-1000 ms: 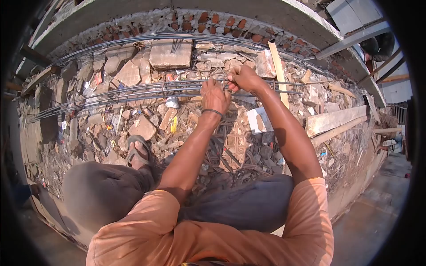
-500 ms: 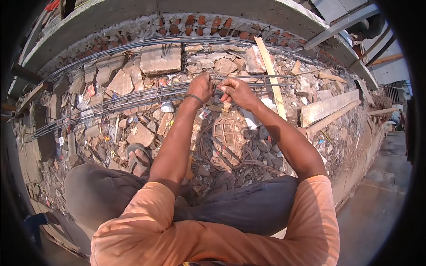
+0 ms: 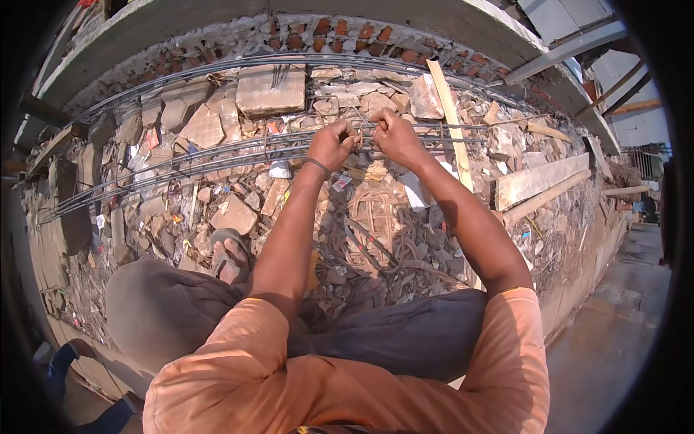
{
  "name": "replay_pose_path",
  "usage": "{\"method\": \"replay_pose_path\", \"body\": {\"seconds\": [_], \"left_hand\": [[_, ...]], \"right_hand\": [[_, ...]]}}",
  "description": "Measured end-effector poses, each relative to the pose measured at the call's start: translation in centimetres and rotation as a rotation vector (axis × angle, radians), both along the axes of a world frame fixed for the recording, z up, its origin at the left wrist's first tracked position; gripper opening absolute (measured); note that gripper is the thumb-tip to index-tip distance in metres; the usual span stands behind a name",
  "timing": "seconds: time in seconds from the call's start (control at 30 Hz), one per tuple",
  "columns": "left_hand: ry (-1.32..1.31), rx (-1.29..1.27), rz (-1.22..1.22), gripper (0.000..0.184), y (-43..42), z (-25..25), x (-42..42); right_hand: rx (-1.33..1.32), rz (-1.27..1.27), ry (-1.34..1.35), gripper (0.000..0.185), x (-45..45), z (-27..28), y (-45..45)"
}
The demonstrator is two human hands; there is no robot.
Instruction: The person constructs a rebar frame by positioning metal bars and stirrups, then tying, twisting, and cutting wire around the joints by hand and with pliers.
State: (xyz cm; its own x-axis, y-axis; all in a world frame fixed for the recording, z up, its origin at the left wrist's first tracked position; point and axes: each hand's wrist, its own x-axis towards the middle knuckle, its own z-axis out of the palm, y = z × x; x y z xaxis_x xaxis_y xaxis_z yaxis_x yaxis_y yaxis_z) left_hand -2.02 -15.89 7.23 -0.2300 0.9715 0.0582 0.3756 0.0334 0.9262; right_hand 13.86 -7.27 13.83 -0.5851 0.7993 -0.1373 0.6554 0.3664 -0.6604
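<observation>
My left hand (image 3: 334,146) is at the bundle of steel reinforcing bars (image 3: 210,160), its fingers bent into a pinch. A little to its right, my right hand (image 3: 396,139) is also closed at the bars, thumb and fingers pressed together. Anything held in either hand is too small to make out. A thin tie ring (image 3: 264,141) stands around the bars left of my hands. Below the hands, a coil of brown wire (image 3: 376,217) lies on the rubble. A tool with two dark handles and red marks (image 3: 370,244) rests over the coil.
Broken brick and concrete rubble (image 3: 235,215) covers the ground. A pale wooden strip (image 3: 452,123) runs under the bars at right, with a plank (image 3: 542,181) beyond. More bars (image 3: 195,72) lie along the brick wall (image 3: 322,36). Another person's legs (image 3: 61,365) show at lower left.
My hands have drawn apart, the right one moving right and slightly up, the left staying near the bars. The view has shifted slightly, and another person's legs show more at lower left.
</observation>
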Motion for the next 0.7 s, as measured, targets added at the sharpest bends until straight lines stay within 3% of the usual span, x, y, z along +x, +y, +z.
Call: {"method": "replay_pose_path", "body": {"seconds": [0.1, 0.23, 0.33, 0.43, 0.47, 0.6, 0.7], "left_hand": [[-0.107, 0.000, 0.135, 0.027, 0.2, -0.1, 1.1], [0.093, 0.113, 0.137, 0.028, 0.7, -0.5, 1.4], [-0.096, -0.089, 0.133, 0.024, 1.1, 0.0, 1.9], [0.200, 0.367, 0.176, 0.016, 0.3, -0.4, 3.0], [0.169, 0.437, 0.182, 0.012, -0.6, -0.6, 3.7], [0.362, 0.580, 0.177, 0.015, -2.3, -1.9, 4.6], [0.471, 0.554, 0.178, 0.016, -2.8, -1.1, 4.6]], "right_hand": [[-0.162, 0.134, 0.049, 0.018, -0.1, -0.1, 1.1], [-0.307, 0.154, 0.042, 0.014, -0.1, 0.6, 1.3], [-0.463, 0.121, 0.081, 0.011, 0.5, 0.9, 1.9], [-0.660, -0.145, 0.204, 0.008, 1.0, -0.5, 3.2], [-0.684, -0.235, 0.246, 0.007, 1.0, -1.1, 3.7], [-0.516, -0.230, 0.116, 0.006, -0.3, -2.0, 4.1], [0.064, 0.134, -0.111, 0.008, -1.2, -1.6, 4.3]]}}
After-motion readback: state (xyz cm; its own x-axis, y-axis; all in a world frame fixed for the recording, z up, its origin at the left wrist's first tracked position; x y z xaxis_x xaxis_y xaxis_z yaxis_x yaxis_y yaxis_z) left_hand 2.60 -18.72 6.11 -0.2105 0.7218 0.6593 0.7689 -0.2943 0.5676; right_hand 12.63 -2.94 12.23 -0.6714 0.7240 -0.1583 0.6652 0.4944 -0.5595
